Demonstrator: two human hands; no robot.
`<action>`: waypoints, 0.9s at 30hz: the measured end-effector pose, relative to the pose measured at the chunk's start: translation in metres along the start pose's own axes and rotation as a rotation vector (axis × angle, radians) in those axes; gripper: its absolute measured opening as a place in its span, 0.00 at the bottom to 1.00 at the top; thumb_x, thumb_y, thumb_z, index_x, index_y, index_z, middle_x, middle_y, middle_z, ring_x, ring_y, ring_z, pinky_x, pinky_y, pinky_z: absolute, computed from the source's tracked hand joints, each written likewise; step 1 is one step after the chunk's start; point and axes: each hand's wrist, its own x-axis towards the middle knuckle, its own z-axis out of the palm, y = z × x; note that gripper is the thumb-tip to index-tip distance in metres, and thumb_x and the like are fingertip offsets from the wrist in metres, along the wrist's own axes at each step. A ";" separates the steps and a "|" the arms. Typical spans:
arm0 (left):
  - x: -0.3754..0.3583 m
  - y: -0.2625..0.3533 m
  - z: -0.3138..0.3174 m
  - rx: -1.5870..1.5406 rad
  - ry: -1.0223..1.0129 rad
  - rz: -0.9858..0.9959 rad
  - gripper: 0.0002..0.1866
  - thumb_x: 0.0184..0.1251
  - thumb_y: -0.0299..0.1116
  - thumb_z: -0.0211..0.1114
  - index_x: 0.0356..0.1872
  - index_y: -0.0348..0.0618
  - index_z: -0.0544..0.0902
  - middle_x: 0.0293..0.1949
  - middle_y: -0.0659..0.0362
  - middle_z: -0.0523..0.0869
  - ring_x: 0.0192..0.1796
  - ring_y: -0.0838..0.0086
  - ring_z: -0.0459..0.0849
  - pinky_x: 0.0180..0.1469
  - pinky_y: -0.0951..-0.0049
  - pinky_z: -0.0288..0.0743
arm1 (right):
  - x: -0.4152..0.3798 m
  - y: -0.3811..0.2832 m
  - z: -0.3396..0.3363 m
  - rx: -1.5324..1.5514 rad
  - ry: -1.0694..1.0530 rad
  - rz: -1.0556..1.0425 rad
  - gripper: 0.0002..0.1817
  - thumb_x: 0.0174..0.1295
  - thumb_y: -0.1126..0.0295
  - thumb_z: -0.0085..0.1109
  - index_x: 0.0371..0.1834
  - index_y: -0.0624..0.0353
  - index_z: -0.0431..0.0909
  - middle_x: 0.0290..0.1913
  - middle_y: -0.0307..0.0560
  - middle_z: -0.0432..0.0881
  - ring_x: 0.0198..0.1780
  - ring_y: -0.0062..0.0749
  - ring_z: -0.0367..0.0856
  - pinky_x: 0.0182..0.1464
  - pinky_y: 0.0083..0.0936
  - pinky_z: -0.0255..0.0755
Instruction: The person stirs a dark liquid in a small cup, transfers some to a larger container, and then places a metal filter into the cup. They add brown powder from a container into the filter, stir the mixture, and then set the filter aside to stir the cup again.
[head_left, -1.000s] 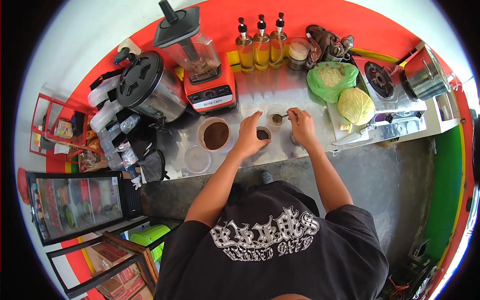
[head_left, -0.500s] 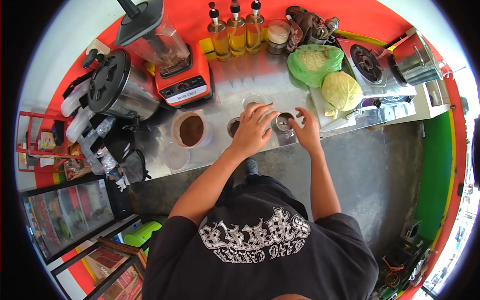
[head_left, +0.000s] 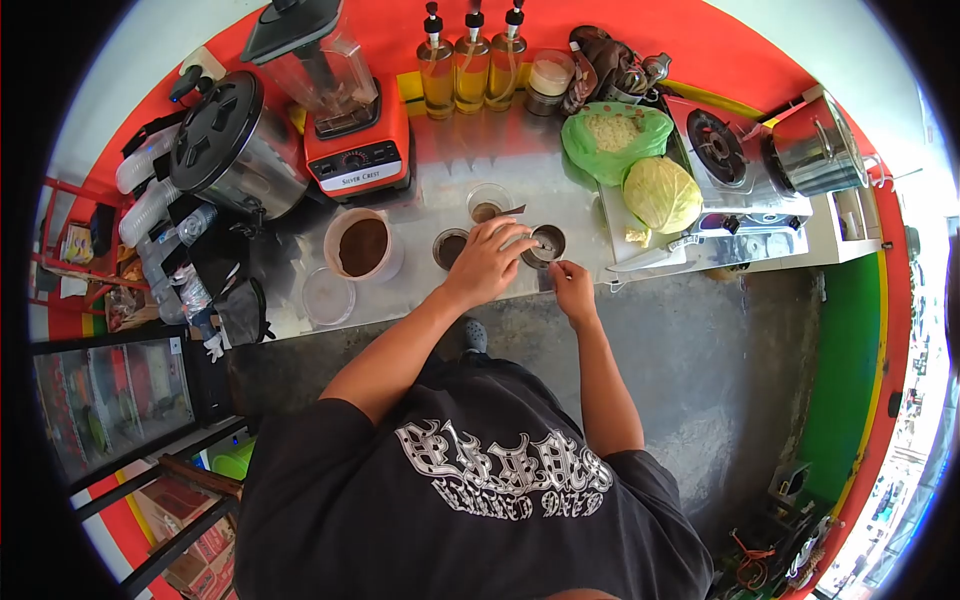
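Observation:
A small round metal cup (head_left: 548,240) stands near the front edge of the steel counter, with something pale inside. My right hand (head_left: 574,292) is closed in a pinch at its near right side, apparently on a short handle hidden by the fingers. My left hand (head_left: 488,262) reaches over the cup's left rim, fingers bent together. A thin dark strip sticks out beyond those fingers; what it belongs to is hidden. Left of that hand sits a round container (head_left: 449,250) with dark contents. Behind it is a clear glass (head_left: 488,196) with a little brown at the bottom.
A tub of brown powder (head_left: 340,240) and its clear lid (head_left: 329,297) lie to the left. A red blender (head_left: 358,160) and large pot (head_left: 235,150) stand behind. On the right are a cabbage (head_left: 661,195), a knife (head_left: 655,253) and a stove (head_left: 735,150).
My right hand has gone from spread fingers over the cup's right side to a pinch at its near side. My left hand's fingers have drawn together. The whole view has shifted slightly.

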 end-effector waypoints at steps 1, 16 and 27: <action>0.000 0.001 -0.006 -0.009 0.027 -0.006 0.28 0.61 0.25 0.73 0.64 0.55 0.84 0.68 0.64 0.80 0.76 0.61 0.71 0.75 0.51 0.66 | 0.000 -0.003 -0.001 0.111 -0.057 0.128 0.15 0.77 0.63 0.64 0.42 0.66 0.88 0.29 0.44 0.86 0.32 0.24 0.83 0.38 0.26 0.76; -0.035 -0.025 -0.102 -0.355 0.054 -0.316 0.45 0.60 0.16 0.68 0.81 0.46 0.64 0.75 0.46 0.73 0.76 0.48 0.73 0.76 0.54 0.70 | -0.052 -0.128 -0.041 0.155 -0.320 -0.093 0.12 0.80 0.67 0.61 0.43 0.67 0.85 0.31 0.40 0.85 0.35 0.22 0.82 0.43 0.24 0.76; -0.077 -0.030 -0.087 -0.440 -0.125 -0.538 0.57 0.60 0.22 0.76 0.87 0.47 0.51 0.80 0.40 0.64 0.81 0.43 0.67 0.80 0.54 0.67 | -0.039 -0.121 0.054 0.086 -0.347 -0.112 0.13 0.77 0.67 0.63 0.44 0.70 0.86 0.30 0.44 0.86 0.33 0.23 0.84 0.39 0.25 0.79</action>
